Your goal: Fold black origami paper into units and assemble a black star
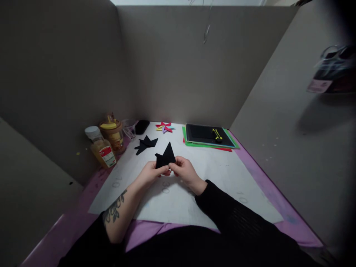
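A folded black paper piece point(166, 156) with a pointed tip is held just above the white sheet point(194, 178) on the table. My left hand point(151, 172) pinches its lower left part and my right hand point(185, 170) pinches its lower right part; both are closed on it. A second folded black paper shape point(145, 144) lies flat on the sheet behind and to the left, apart from my hands.
A juice bottle point(101, 147), a lidded yellow cup point(112, 133) and a small black object point(142, 126) stand at the back left. A coloured paper star point(164, 127) lies at the back. A stack of coloured sheets point(210, 137) with a small yellow-and-black tool on it sits back right. Grey partition walls enclose the table.
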A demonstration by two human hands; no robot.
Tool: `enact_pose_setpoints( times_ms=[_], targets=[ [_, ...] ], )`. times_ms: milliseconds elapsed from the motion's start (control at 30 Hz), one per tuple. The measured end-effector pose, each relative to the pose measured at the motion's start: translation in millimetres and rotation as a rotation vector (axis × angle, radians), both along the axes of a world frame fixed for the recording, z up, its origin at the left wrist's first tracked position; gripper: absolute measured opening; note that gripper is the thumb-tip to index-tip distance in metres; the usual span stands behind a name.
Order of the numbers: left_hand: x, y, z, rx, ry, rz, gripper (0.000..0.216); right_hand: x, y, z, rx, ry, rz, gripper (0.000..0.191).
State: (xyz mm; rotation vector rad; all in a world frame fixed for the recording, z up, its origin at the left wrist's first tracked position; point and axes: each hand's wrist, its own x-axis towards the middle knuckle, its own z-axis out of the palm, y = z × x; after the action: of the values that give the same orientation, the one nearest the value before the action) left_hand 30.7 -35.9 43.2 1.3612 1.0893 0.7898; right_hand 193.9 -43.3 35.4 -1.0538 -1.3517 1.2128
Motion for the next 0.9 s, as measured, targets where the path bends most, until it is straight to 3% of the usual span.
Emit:
enact_pose_setpoints(
  times_ms=[400, 567, 733, 900],
  targets=[
    [-2, -6, 17.1, 0.085, 0.084, -0.123, 0.025, 7, -2, 4.2, 0.026, -0.034, 0.047, 0.028],
    [-2, -6, 13.2, 0.103, 0.064, -0.114, 0.024, 9, -3, 4.2, 0.073, -0.081, 0.023, 0.032],
    [0, -6, 8.3, 0.126, 0.091, -0.092, 0.026, 0, -5, 3.4, 0.041, 0.003, 0.065, 0.016],
    [0, -8, 19.9, 0.063, 0.194, -0.122, 0.026, 16, 7, 8.7, -0.026, 0.146, -0.032, 0.023]
  ],
)
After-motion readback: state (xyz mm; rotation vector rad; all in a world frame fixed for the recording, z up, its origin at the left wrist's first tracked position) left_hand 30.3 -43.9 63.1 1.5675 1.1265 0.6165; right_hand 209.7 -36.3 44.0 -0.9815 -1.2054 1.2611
